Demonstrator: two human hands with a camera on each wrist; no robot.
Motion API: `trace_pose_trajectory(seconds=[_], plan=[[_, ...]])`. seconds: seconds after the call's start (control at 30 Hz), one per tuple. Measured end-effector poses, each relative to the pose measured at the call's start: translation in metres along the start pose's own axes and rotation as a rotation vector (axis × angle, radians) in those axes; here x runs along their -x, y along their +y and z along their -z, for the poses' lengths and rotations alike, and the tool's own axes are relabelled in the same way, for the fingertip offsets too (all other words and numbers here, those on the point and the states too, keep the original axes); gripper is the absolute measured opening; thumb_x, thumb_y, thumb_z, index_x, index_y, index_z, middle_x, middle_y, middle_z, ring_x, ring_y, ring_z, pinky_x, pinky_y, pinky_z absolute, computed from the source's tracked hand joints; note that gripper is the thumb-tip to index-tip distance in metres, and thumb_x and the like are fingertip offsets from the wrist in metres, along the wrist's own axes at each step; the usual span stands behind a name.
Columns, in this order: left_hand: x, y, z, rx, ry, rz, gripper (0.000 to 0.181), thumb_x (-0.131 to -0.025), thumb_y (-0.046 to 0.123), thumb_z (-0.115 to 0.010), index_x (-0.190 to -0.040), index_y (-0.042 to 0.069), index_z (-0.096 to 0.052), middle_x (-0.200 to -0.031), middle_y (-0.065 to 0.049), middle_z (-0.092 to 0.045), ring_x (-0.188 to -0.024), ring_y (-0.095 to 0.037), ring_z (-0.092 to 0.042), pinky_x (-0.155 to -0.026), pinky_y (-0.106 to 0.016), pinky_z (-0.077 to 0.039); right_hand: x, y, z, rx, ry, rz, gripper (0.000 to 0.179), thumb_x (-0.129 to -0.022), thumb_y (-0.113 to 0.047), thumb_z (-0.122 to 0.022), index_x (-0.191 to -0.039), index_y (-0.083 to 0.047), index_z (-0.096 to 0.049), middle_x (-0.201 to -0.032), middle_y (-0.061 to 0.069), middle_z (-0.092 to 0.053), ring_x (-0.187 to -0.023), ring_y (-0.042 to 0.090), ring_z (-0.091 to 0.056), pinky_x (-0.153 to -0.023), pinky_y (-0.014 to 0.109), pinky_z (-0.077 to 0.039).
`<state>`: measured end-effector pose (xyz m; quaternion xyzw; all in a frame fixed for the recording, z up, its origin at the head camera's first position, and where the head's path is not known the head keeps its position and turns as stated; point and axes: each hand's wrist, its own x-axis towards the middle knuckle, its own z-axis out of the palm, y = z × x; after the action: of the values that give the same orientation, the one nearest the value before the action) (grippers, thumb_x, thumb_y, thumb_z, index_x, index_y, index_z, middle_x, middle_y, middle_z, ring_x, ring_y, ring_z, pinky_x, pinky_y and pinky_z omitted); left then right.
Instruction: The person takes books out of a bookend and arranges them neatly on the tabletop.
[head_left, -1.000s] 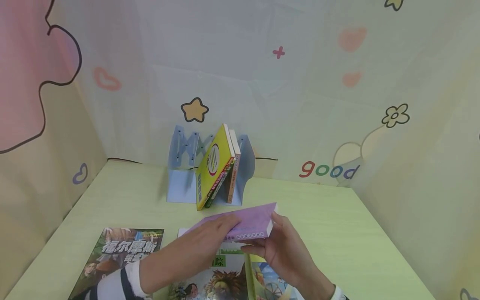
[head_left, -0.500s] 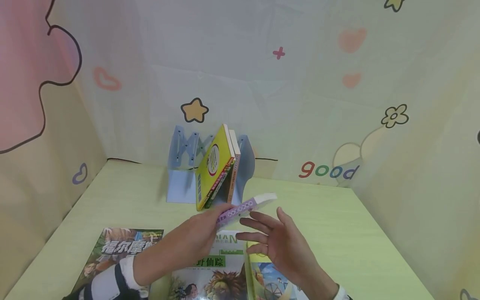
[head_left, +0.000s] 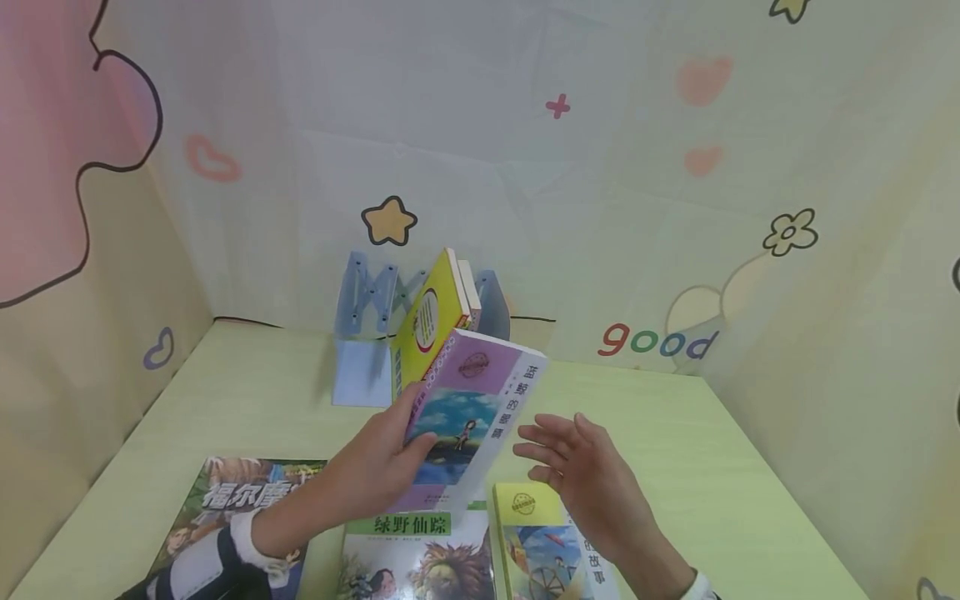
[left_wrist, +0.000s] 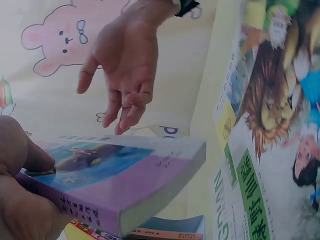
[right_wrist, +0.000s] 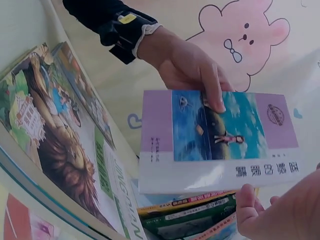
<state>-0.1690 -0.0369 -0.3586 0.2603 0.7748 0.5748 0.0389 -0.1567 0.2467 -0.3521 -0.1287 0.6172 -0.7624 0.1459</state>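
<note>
Near mid-frame, the left grip (head_left: 382, 458) holds a purple-and-white book (head_left: 480, 408) with a blue sea picture (head_left: 459, 417); it hides the top of a lion book (head_left: 416, 557), cut off below, and the right grip (head_left: 592, 479) is relaxed

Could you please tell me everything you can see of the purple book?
The purple book is closed, apparently a paperback, with a lettered spine and pale page edges. Its glossy-looking cover carries a blue picture with a figure, a round emblem and a white band of dark characters. It is tilted above the table, in the grip of the left hand, thumb on the cover; the right hand is beside it, not touching.
</note>
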Motion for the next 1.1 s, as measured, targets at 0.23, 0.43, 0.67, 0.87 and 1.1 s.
trace_pose_trajectory(seconds=[0.23,0.43,0.67,0.87,1.1], plan=[[0.000,0.005,0.003,0.180,0.015,0.110,0.064,-0.108,0.011,-0.052,-0.163,0.021,-0.021,-0.151,-0.012,-0.049,-0.127,-0.033,-0.060,-0.099,-0.062,-0.050,0.002,-0.003,0.006,0.022,0.134,-0.002,0.047,-0.113,-0.045,-0.028,-0.133,-0.014,-0.056,-0.136,0.008,-0.059,-0.131,0.029,-0.054,-0.106,0.038,-0.047],[-0.002,0.000,-0.001,0.404,-0.015,0.148,0.068,-0.109,0.010,-0.048,-0.166,0.026,-0.013,-0.162,-0.014,-0.033,-0.135,-0.039,-0.052,-0.099,-0.060,-0.051,0.001,-0.003,0.006,0.054,0.233,-0.048,0.053,-0.112,-0.043,-0.038,-0.148,-0.004,-0.036,-0.146,0.017,-0.050,-0.133,0.032,-0.052,-0.106,0.042,-0.047],[-0.005,-0.006,-0.015,0.701,-0.060,0.225,0.063,-0.110,0.009,-0.042,-0.164,0.018,-0.012,-0.157,-0.020,-0.038,-0.134,-0.042,-0.052,-0.098,-0.057,-0.053,-0.003,0.002,0.005,0.079,0.267,-0.098,0.059,-0.110,-0.040,-0.044,-0.155,-0.004,-0.034,-0.148,0.017,-0.050,-0.128,0.030,-0.054,-0.102,0.041,-0.048],[-0.006,-0.008,-0.029,0.789,-0.069,0.289,0.059,-0.110,0.009,-0.043,-0.162,0.015,-0.017,-0.153,-0.021,-0.046,-0.131,-0.041,-0.056,-0.099,-0.056,-0.053,-0.002,0.007,0.008,0.100,0.092,-0.120,0.064,-0.111,-0.043,-0.040,-0.161,-0.007,-0.023,-0.156,0.017,-0.041,-0.133,0.032,-0.049,-0.108,0.044,-0.045],[-0.006,-0.012,-0.042,0.857,-0.085,0.301,0.061,-0.110,0.008,-0.043,-0.164,0.014,-0.015,-0.154,-0.019,-0.046,-0.134,-0.039,-0.053,-0.104,-0.053,-0.050,0.000,0.011,0.009,0.078,0.013,-0.174,0.065,-0.112,-0.041,-0.043,-0.163,-0.010,-0.019,-0.144,0.013,-0.056,-0.121,0.031,-0.064,-0.100,0.049,-0.053]])
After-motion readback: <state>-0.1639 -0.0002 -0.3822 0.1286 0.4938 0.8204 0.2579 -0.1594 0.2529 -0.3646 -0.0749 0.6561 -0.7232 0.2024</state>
